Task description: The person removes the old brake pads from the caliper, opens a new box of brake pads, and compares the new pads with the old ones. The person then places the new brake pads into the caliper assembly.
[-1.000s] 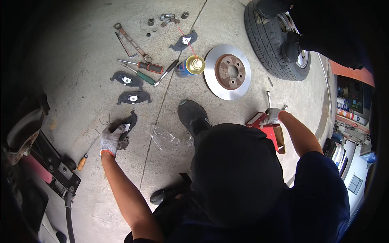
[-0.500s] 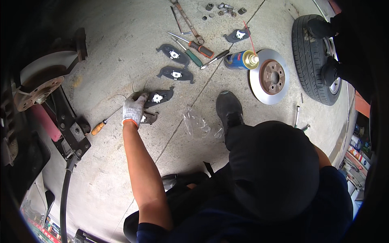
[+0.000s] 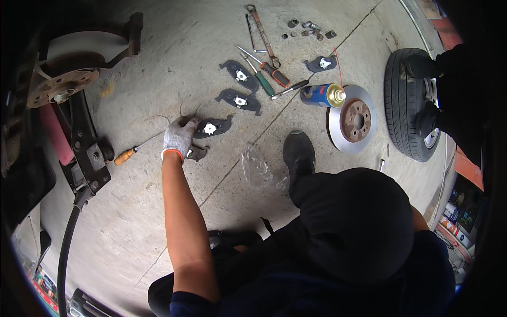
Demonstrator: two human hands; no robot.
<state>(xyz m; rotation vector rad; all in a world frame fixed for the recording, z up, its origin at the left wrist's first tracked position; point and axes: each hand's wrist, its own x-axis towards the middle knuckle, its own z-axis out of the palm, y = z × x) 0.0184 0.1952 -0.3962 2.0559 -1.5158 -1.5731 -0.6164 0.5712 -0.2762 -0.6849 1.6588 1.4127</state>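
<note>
My left hand (image 3: 179, 136), in a grey knit glove with an orange cuff, is closed on the left end of a dark brake pad (image 3: 219, 126) with a white patch. The pad lies at floor level. Partly hidden behind my hand is a smaller dark piece (image 3: 198, 153), also with a white patch. Beyond them two more brake pads (image 3: 240, 75) (image 3: 237, 99) lie on the concrete. A screwdriver with an orange handle (image 3: 125, 157) lies to the left, its shaft reaching toward my glove. My right hand is out of view; only a bit of that arm shows.
Screwdrivers (image 3: 277, 76), a wrench (image 3: 262, 34), sockets (image 3: 293, 23) and another pad (image 3: 321, 64) lie farther off. A spray can (image 3: 323, 95) stands beside a brake disc (image 3: 349, 138). Another person's dark limbs rest by a tyre (image 3: 404, 105). A jack (image 3: 87, 153) stands left under a hub (image 3: 66, 87).
The whole view has shifted and turned slightly. My left hand stays at the same end of the brake pad, and the things on the floor look unmoved relative to one another.
</note>
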